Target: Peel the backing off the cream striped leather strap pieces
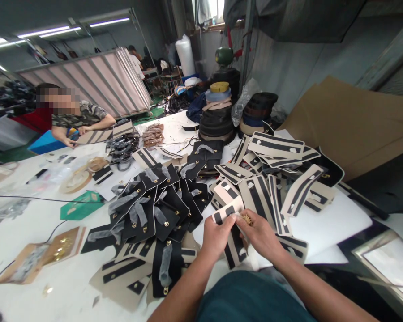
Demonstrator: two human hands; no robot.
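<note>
My left hand [216,233] pinches a beige bag panel [229,209] with black strips, thumb on top. My right hand [259,231] is closed at the panel's near edge, its fingertips meeting the left thumb. Small gold-coloured pieces [246,218] show within the curled right fingers; their exact kind is too small to tell. Below the hands hangs a beige-and-black striped piece [234,247]. To the left lies a heap of black bag panels [169,210] with plastic-wrapped handles and gold buckles. More beige panels with black strips [255,197] are piled to the right.
Across the white table [70,286] sits another person [83,114] handling striped panels. Trays of small metal parts [62,246], a green piece [81,205] and tape rolls [75,179] lie left. Rolls of strapping [216,118] stand at the back, brown sheet material [349,120] at right.
</note>
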